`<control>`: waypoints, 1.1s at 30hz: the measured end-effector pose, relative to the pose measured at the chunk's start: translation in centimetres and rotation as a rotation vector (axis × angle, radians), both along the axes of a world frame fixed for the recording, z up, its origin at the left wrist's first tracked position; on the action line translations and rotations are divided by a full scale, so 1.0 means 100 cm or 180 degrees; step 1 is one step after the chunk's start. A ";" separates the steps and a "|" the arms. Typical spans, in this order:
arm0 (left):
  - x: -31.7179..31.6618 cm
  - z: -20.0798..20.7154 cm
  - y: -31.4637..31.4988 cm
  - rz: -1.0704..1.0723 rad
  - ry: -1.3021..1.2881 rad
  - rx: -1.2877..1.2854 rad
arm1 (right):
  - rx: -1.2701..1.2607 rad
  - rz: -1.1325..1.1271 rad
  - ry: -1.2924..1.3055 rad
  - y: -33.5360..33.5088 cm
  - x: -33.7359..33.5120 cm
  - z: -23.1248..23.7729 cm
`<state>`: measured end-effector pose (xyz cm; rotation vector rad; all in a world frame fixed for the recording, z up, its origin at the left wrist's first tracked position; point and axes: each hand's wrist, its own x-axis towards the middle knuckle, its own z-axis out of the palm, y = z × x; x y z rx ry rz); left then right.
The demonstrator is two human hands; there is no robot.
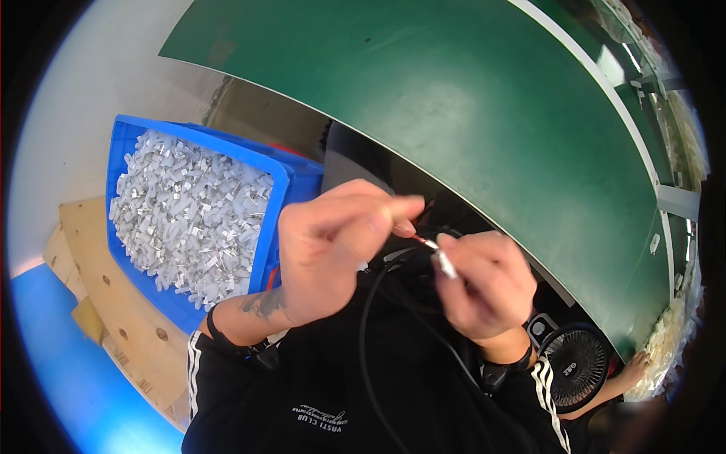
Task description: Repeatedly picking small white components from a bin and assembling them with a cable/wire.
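Both my hands are raised in front of my body, close together, fingertips nearly meeting. My left hand (329,246) is closed in a pinch on a thin red piece (420,239); whether it is a wire or a slim tool I cannot tell. Between the thumb and fingers of my right hand (488,284) is a small white and silver part (446,265), tilted, its upper end meeting or nearly meeting the red piece. Blur hides how the two touch. Left of my left hand stands a blue crate (281,181), heaped with small white and silver parts (189,216).
A green table (423,98) spans the far side, its near edge beyond my hands. Black cables (364,325) hang over my front. At lower right are a black fan (575,363) and another person's arm (616,386). Wooden boards (125,303) lie beside the crate.
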<state>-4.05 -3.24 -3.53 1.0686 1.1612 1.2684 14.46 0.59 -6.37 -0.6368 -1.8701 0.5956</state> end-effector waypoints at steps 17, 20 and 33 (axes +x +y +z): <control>-0.006 -0.011 0.010 0.0133 -0.1128 -0.1094 | -0.3239 0.0330 0.1770 0.002 0.019 -0.010; -0.006 -0.015 0.010 0.0078 -0.0724 -0.1004 | -0.3486 0.0362 0.1905 0.001 0.022 -0.012; 0.024 -0.017 0.009 0.0086 -0.1202 -0.0989 | -0.3539 0.1082 0.1685 -0.002 0.007 0.003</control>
